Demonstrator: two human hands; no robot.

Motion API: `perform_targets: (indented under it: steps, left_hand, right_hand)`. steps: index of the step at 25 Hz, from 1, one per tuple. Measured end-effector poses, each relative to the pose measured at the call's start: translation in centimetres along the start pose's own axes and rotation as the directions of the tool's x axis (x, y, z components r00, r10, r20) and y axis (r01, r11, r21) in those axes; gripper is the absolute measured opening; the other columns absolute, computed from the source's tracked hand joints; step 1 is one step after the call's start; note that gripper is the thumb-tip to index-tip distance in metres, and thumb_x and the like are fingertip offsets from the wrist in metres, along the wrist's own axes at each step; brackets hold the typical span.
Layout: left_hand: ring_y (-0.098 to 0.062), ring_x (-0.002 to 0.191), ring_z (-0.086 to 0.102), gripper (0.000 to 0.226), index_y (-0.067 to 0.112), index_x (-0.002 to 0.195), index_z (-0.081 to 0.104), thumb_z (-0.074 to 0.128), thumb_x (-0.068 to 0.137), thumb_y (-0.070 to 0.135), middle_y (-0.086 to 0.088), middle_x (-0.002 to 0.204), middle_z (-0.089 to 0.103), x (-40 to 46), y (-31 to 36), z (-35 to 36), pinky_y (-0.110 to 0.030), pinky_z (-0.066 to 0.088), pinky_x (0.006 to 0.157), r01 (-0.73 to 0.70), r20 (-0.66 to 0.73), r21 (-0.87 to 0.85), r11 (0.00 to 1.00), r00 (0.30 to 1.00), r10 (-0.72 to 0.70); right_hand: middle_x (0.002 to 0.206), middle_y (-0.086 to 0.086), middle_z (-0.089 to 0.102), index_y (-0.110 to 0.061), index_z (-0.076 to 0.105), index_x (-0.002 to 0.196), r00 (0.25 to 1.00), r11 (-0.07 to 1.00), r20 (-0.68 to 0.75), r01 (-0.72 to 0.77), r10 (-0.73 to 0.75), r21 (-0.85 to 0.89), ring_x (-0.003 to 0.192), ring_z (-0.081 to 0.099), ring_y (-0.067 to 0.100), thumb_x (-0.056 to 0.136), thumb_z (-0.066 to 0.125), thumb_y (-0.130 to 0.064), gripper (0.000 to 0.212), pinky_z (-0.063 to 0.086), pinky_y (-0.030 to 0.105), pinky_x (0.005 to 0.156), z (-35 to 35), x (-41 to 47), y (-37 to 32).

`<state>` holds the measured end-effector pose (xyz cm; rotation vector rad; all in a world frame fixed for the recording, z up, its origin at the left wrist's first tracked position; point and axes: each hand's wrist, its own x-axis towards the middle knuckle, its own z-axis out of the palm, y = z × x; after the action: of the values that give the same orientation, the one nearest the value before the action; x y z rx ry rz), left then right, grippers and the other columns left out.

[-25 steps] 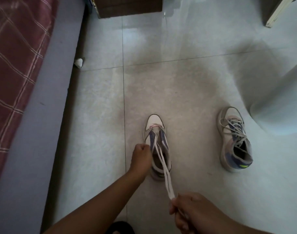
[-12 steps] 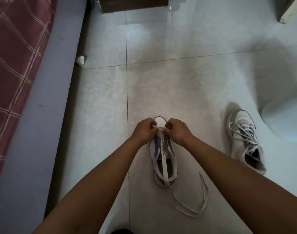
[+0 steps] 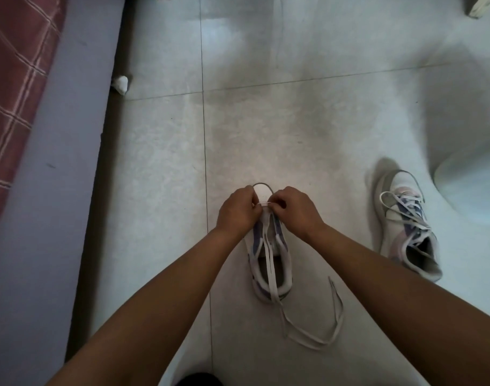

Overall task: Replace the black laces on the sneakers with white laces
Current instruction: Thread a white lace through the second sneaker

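A white and purple sneaker (image 3: 270, 260) stands on the tiled floor, toe pointing away from me. A white lace (image 3: 271, 271) crosses its lowest eyelets, and both ends run back over the opening and trail in a loop on the floor. My left hand (image 3: 238, 211) and my right hand (image 3: 295, 211) meet at the toe end, each pinching the lace at the front eyelets. The second sneaker (image 3: 405, 224) lies to the right, laced in white.
A bed with a grey side panel (image 3: 51, 190) and a red checked cover (image 3: 12, 87) runs along the left. A small white lump (image 3: 120, 84) lies by the bed edge. A pale rounded object (image 3: 469, 188) sits at the right, close to the second sneaker.
A second ago my right hand held the lace ends pulled back toward me and my left hand held the shoe. Both hands have since moved to the front eyelets, and the lace ends lie dropped on the floor.
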<state>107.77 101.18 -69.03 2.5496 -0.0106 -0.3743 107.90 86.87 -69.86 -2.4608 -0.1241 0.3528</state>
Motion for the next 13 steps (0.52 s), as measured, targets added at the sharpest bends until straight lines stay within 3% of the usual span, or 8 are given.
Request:
perform_targets:
  steps: [2,6,10,13]
  left_hand:
    - [-0.018,0.071,0.048,0.009,0.01,0.097,0.049,0.049,0.093,0.019,-0.004,0.088,0.051,-0.5,-0.2,0.7,-0.028,0.037,0.06,-0.044,-0.033,0.069,0.997,0.998,0.046]
    - [-0.027,0.072,0.059,0.021,0.005,0.112,0.046,0.04,0.098,0.02,-0.011,0.091,0.062,-1.0,-0.6,1.6,-0.032,0.042,0.057,-0.089,-0.056,0.1,0.991,0.994,0.095]
    - [-0.031,0.07,0.061,0.024,0.004,0.117,0.043,0.037,0.099,0.02,-0.013,0.087,0.063,-1.2,-0.9,1.8,-0.035,0.045,0.058,-0.066,-0.062,0.109,0.992,0.995,0.073]
    - [-0.023,0.061,0.056,0.013,0.01,0.107,0.043,0.038,0.098,0.019,-0.005,0.074,0.059,-1.0,-1.1,1.5,-0.033,0.041,0.052,-0.063,-0.036,0.043,0.997,0.997,0.065]
  right_hand:
    - [0.096,0.008,0.065,-0.01,0.071,0.099,0.998,0.999,-0.049,0.031,-0.03,0.016,0.088,0.058,0.019,0.091,0.054,-0.014,0.019,0.045,0.029,0.076,0.2,-0.4,0.0]
    - [0.099,0.009,0.067,-0.009,0.069,0.105,0.997,0.994,-0.048,0.058,-0.063,-0.098,0.088,0.061,0.023,0.093,0.051,-0.015,0.022,0.048,0.034,0.077,0.4,-0.6,0.2]
    - [0.098,0.006,0.068,-0.009,0.071,0.101,0.999,0.997,-0.036,0.032,-0.03,0.069,0.087,0.059,0.015,0.088,0.055,-0.007,0.021,0.043,0.022,0.076,0.2,-0.4,0.3]
    - [0.097,0.001,0.063,-0.013,0.07,0.101,0.998,0.973,0.047,-0.058,0.049,0.225,0.087,0.056,0.01,0.088,0.056,-0.005,0.021,0.041,0.018,0.078,0.0,-0.1,0.8]
